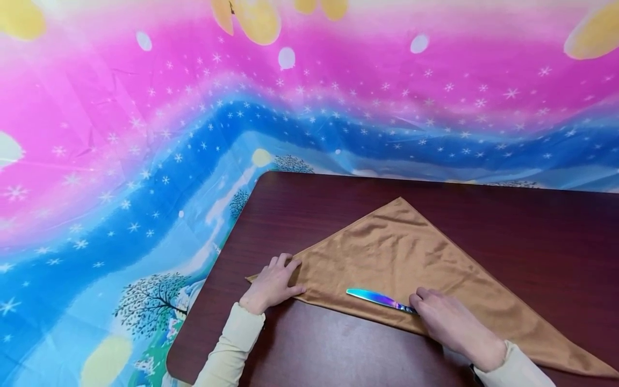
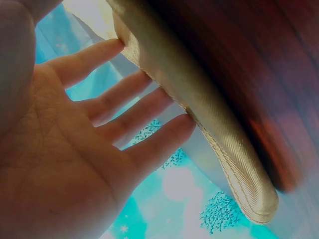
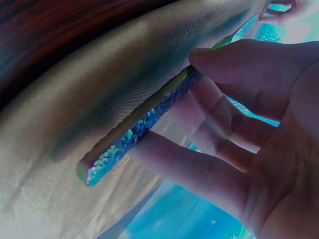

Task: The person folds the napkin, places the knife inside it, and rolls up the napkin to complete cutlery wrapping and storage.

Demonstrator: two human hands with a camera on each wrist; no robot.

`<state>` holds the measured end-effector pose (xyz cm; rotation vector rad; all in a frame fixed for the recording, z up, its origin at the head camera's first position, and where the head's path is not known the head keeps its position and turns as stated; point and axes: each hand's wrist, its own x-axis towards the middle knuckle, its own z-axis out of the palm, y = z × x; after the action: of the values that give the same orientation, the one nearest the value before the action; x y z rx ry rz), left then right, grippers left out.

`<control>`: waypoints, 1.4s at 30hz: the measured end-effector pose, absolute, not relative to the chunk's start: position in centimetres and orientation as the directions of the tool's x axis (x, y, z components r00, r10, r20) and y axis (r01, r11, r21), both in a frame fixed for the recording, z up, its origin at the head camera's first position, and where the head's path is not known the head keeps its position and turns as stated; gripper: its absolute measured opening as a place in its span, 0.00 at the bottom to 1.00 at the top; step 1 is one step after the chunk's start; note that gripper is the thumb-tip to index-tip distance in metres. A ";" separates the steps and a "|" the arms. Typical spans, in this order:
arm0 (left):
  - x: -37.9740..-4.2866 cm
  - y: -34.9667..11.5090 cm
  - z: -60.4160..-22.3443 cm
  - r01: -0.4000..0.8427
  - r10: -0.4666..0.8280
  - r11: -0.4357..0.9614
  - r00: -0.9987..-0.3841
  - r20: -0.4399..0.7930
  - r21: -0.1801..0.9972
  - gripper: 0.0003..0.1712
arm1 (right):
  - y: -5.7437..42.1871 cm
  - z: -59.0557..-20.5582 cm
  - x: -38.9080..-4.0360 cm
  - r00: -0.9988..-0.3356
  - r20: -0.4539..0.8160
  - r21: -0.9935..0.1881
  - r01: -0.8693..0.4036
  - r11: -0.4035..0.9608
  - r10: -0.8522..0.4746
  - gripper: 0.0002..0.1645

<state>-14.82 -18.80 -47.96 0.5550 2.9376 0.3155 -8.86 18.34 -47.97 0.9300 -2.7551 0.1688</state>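
A tan satin cloth napkin [image 1: 387, 252], folded into a triangle, lies on the table with its peak pointing away and its long fold toward me. Near its left corner my left hand [image 1: 272, 284] rests, fingers spread and fingertips touching the fabric edge, as the left wrist view shows along the napkin's edge [image 2: 219, 119]. My right hand [image 1: 450, 320] pinches the handle of a rainbow-coloured table knife [image 1: 374, 296] just above the long fold. In the right wrist view thumb and fingers hold the patterned handle [image 3: 139, 127], its end jutting past them over the cloth.
Beneath the napkin is a dark reddish-brown wooden table [image 1: 314, 344] with a rounded back left corner. Behind and to the left hangs a pink and blue backdrop [image 1: 193, 134] with printed snowflakes and trees.
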 end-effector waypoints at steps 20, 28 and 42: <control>-14.8 -18.7 -48.0 0.334 0.366 0.914 -0.924 -0.110 0.230 0.39 | 18.1 -48.4 -8.2 -0.787 0.231 -0.053 -0.597 0.801 -0.572 0.17; -14.9 -18.7 -48.1 0.336 0.366 0.913 -0.925 -0.105 0.230 0.39 | 18.0 -48.4 -8.2 -0.792 0.228 -0.060 -0.592 0.804 -0.566 0.18; -14.9 -18.7 -47.9 0.351 0.378 0.910 -0.921 -0.096 0.220 0.39 | 18.0 -48.5 -8.1 -0.783 0.248 -0.035 -0.596 0.802 -0.571 0.18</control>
<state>-14.89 -18.75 -47.93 0.5625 2.9363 0.2997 -8.12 17.98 -48.45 0.9076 -2.7647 0.1640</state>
